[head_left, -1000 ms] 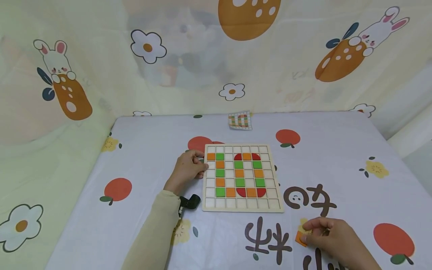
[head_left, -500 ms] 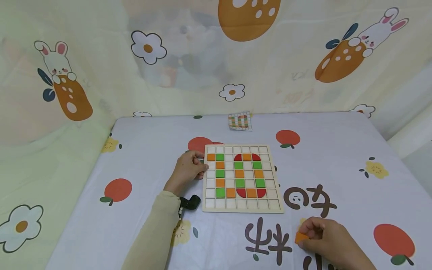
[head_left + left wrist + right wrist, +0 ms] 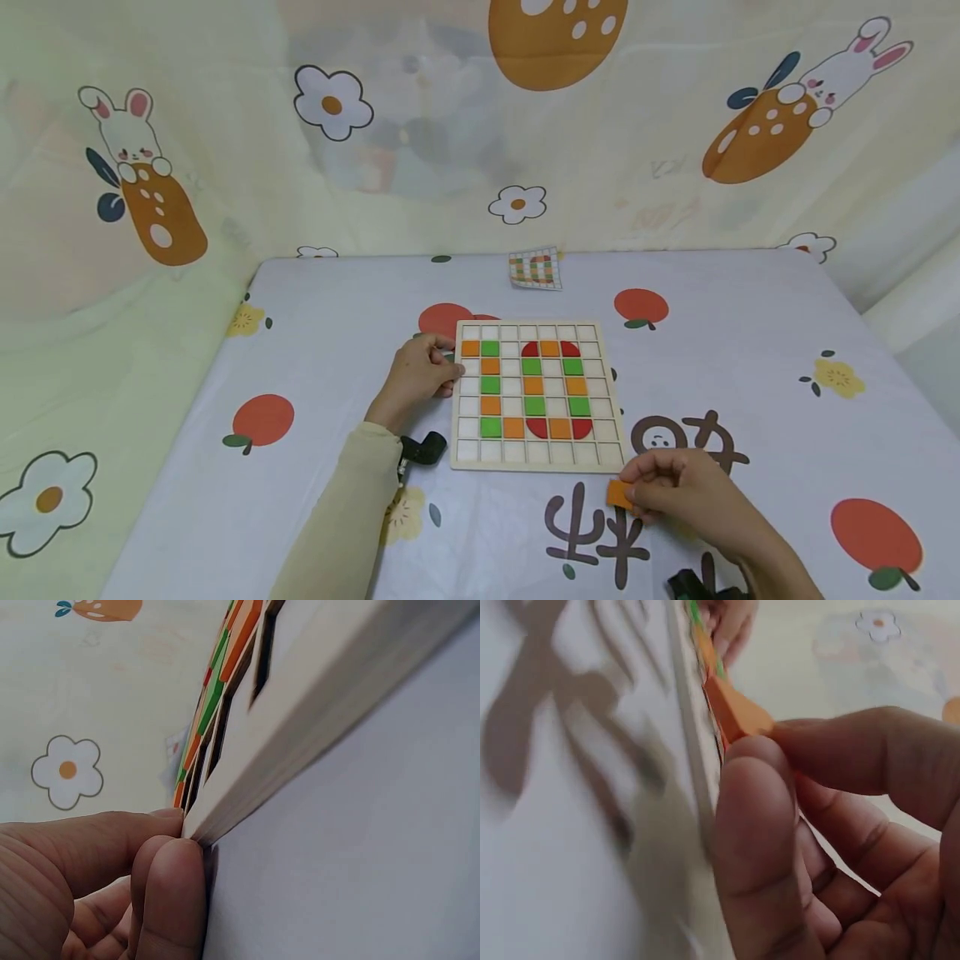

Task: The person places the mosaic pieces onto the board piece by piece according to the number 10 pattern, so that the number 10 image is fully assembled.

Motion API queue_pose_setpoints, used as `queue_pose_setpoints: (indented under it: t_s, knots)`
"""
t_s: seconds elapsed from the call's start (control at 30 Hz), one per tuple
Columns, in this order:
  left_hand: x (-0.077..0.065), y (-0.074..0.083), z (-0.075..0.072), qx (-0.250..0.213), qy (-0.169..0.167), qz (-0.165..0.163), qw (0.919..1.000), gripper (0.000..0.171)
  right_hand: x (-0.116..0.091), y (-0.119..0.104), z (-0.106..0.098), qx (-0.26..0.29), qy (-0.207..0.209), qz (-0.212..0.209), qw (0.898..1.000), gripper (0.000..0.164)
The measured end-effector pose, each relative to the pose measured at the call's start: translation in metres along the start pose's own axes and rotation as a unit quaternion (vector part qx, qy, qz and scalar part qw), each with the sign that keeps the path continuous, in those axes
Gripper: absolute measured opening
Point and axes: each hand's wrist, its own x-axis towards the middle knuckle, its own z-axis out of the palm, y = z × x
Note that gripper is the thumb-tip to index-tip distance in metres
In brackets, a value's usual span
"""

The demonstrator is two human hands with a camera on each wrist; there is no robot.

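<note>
A wooden grid board [image 3: 551,459] lies flat on the table, with orange, green and red tiles set in some of its cells. At its left edge my left hand [image 3: 415,377] pinches the rim; the left wrist view shows thumb and finger [image 3: 176,889] against the board's frame. My right hand [image 3: 686,492] pinches an orange square tile [image 3: 618,494] between thumb and forefinger, just off the board's near right corner. Close up in the right wrist view, the orange tile [image 3: 735,711] is held tilted, its near part covered by the fingertips.
A small printed card [image 3: 535,268] with a coloured grid pattern stands or leans near the table's back edge. Black wrist gear [image 3: 423,448] sits by the left wrist. The patterned cloth [image 3: 337,500] covers the table, and a curtain rises behind it.
My right hand has moved left and away from me with the orange tile, from the near right toward the board's lower right corner. My left hand and the board have stayed put.
</note>
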Motion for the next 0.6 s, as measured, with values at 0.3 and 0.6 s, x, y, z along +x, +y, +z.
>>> queue_pose_setpoints:
  t_s: [0.3,0.6]
  knots:
    - [0.001,0.000,0.000,0.006,0.002,-0.011,0.9999,0.039,0.042,-0.036,0.024,0.031,-0.035,-0.051,0.998,0.021]
    - [0.001,0.000,-0.001,0.007,-0.004,-0.011,0.9999,0.039,0.084,-0.063,0.058,0.052,-0.071,-0.058,0.994,0.013]
